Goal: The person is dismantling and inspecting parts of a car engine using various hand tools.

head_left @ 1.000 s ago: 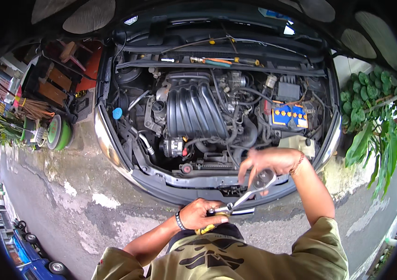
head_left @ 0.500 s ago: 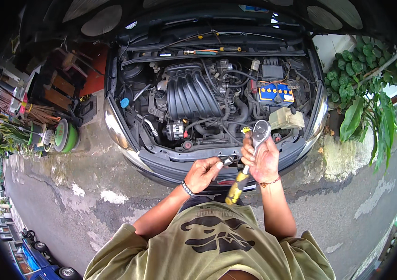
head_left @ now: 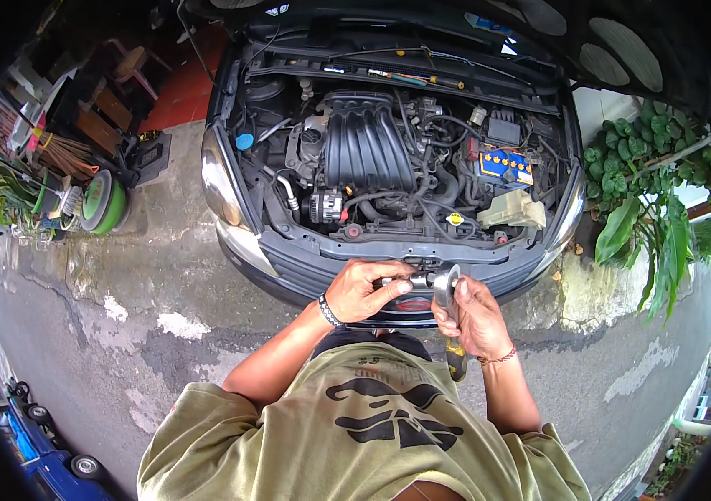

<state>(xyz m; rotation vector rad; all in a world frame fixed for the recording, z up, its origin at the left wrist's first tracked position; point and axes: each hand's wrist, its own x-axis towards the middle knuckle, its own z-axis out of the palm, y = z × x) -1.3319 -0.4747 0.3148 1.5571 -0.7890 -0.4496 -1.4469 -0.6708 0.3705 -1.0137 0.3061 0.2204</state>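
Note:
My left hand [head_left: 364,292] grips a short dark metal socket piece [head_left: 418,280] between thumb and fingers, its end at the head of a silver ratchet [head_left: 446,285]. My right hand [head_left: 477,321] is wrapped round that ratchet, whose yellow-and-black handle [head_left: 456,355] hangs below the fingers. Both hands are in front of the car's front bumper [head_left: 305,275]. The open engine bay lies beyond them, with a ribbed black engine cover [head_left: 364,146], a blue battery [head_left: 497,167] and a pale plastic reservoir [head_left: 512,210].
Screwdriver-like tools [head_left: 414,78] lie along the cowl under the raised hood [head_left: 531,46]. A green pot [head_left: 105,204], a wooden chair [head_left: 134,63] and clutter stand at left, leafy plants [head_left: 639,192] at right. A blue vehicle [head_left: 55,459] is at lower left.
My hands have come together. The ratchet, earlier angled across and then held upright with its face showing, is now turned edge-on, its head at the socket piece in my left hand.

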